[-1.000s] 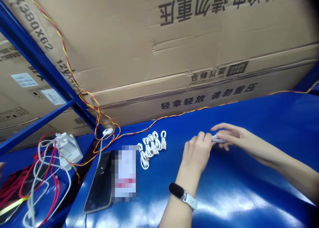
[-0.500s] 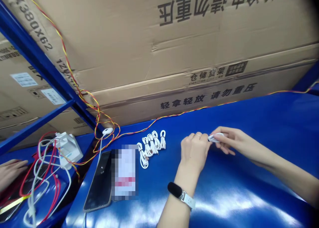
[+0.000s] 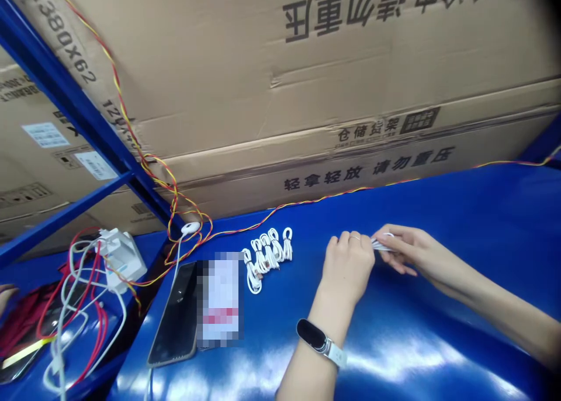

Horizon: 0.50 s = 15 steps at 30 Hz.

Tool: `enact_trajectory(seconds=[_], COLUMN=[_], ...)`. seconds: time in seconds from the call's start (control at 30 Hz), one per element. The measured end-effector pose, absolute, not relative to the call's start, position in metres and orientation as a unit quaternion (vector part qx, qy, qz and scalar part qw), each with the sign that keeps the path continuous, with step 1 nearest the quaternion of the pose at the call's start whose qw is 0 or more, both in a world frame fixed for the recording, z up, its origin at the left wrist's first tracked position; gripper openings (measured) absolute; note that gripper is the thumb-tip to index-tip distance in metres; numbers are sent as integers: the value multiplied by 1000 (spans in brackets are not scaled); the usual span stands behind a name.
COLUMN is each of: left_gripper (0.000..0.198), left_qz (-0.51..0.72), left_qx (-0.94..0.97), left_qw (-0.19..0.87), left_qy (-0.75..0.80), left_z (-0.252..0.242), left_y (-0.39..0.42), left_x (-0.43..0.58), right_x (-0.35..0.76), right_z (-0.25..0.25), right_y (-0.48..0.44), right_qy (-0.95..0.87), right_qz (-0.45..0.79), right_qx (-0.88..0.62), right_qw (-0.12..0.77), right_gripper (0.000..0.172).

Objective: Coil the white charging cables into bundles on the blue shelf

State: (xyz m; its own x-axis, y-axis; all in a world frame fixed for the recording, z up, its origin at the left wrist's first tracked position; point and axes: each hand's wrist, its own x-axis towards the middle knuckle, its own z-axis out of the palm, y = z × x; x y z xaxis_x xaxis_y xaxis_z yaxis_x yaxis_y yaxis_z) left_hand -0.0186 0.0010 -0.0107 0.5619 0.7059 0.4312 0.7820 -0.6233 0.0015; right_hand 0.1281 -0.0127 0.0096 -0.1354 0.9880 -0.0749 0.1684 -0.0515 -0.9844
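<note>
Above the blue shelf surface (image 3: 421, 214), my right hand (image 3: 405, 246) pinches a white cable (image 3: 384, 242) folded into a small bundle. My left hand (image 3: 349, 265) is closed at the near end of the same bundle, its knuckles toward me; the fingertips are hidden behind the hand. A ring is on one finger and a watch (image 3: 312, 335) with a pale strap is on the left wrist. To the left of my hands lies a row of several tied white cable bundles (image 3: 268, 252).
A dark-screened phone (image 3: 174, 316) lies beside a pixelated white item (image 3: 222, 304). A white power strip (image 3: 125, 261) sits among tangled red and white cables at left, near another person's hand (image 3: 5, 296). Twisted red-yellow wire (image 3: 284, 207) runs along the large cardboard boxes (image 3: 245, 85) behind.
My left hand has shifted slightly to the right and covers more of the cable bundle. The other person's hand has moved left, mostly out of view.
</note>
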Motion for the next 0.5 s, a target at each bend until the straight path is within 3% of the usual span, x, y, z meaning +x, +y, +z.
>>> enact_trajectory(seconds=[0.3, 0.5], left_gripper=[14, 15], left_qz=[-188, -188], left_qx=[-875, -857], left_qw=[83, 8], left_qy=[-438, -481], left_z=[-13, -14], left_y=[0, 1], left_x=[-16, -14], right_x=[128, 131], right_z=[12, 2], right_y=[-12, -5], right_qy=[-578, -593], right_qz=[495, 464], right_qx=[-528, -544], right_qw=[376, 369], right_gripper=[32, 39])
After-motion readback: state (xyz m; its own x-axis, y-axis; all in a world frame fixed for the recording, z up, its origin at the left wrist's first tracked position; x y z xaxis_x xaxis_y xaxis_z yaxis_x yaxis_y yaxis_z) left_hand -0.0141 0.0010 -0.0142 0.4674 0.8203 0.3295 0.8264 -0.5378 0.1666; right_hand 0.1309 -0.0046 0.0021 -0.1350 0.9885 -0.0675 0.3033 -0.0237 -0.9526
